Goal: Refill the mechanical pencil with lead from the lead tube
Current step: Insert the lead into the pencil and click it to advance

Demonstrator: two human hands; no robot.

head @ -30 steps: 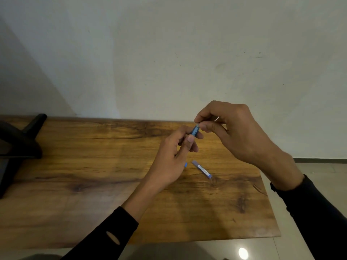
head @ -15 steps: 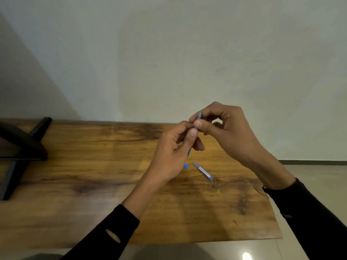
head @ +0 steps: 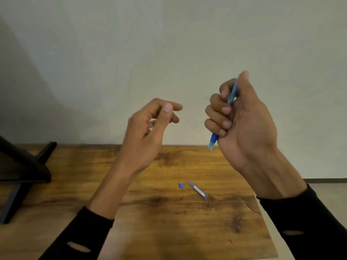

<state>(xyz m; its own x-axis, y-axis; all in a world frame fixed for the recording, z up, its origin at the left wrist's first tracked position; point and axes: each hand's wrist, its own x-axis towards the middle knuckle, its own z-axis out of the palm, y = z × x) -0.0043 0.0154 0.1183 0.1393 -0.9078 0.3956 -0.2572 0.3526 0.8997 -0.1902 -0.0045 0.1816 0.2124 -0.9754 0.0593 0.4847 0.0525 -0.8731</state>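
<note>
Nearest, two black sleeves (head: 78,239) rising over the desk (head: 169,231) from its near edge. On the desk toward its right edge, the lead tube (head: 197,189) lying flat, long axis slanting from far-left to near-right, blue end nearer the right edge; just beside its far end, apart from it, a small blue cap (head: 181,185). Above, the left hand (head: 150,128) raised and loosely half-open, thumb and fingers curled but holding nothing visible. Right hand (head: 244,124) lifted higher, closed around the mechanical pencil (head: 231,96), held nearly upright, tip pointing down toward the desk, blue grip just below the fingers. Half a second back both hands met at the pencil; now parted, well apart, pencil carried only by the right. Farther left, a dark stand (head: 24,166) at the desk's left edge, pale wall (head: 169,44) behind.
</note>
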